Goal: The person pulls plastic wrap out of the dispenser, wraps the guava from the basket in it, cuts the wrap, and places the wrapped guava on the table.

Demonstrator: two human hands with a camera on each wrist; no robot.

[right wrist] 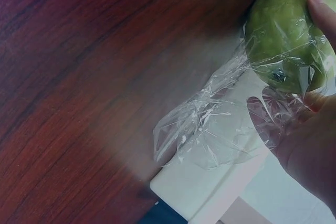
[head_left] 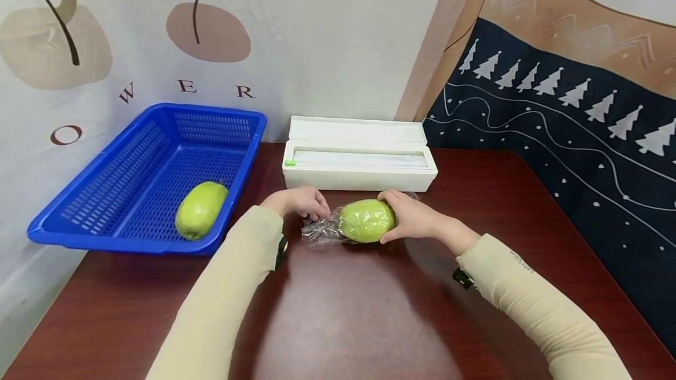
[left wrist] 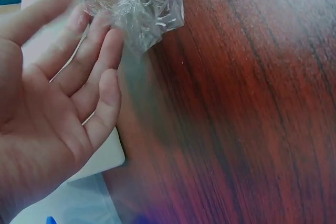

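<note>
A smooth oval green fruit (head_left: 365,221), its kind unclear, lies on its side on the table in clear plastic wrap. My right hand (head_left: 413,217) grips its right end, thumb on the near side and fingers on the far side. Loose plastic wrap (right wrist: 202,121) trails from that end in the right wrist view. At the left end the plastic wrap (head_left: 321,230) is bunched and crinkled. My left hand (head_left: 302,201) is beside this bunch; in the left wrist view its loosely extended fingertips (left wrist: 100,20) touch the film, with the thumb apart from them.
Behind the hands stands a white wrap dispenser box (head_left: 359,179), its lid raised and a green slider at its left. To the left, a blue plastic basket (head_left: 142,246) holds another green fruit (head_left: 200,210). Printed cloths hang behind the dark red wooden table (head_left: 338,321).
</note>
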